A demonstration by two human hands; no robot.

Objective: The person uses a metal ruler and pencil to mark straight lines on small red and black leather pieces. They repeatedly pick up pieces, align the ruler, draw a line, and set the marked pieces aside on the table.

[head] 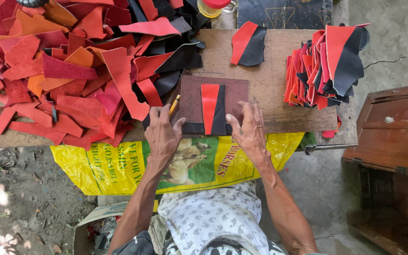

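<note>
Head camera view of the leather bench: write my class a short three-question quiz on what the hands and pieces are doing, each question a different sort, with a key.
1. True or false: the left hand holds a pencil against the brown board.
2. Multiple choice: the red and black piece on the board lies
A. between the two hands
B. on the stacked pieces at right
C. on the yellow sack
3. Fill in: the right hand rests on the board's ____ corner nearest the person.

Key
1. True
2. A
3. right

For reference: loose red scraps lie left, the neat stack right, the yellow sack hangs off the table.
</note>
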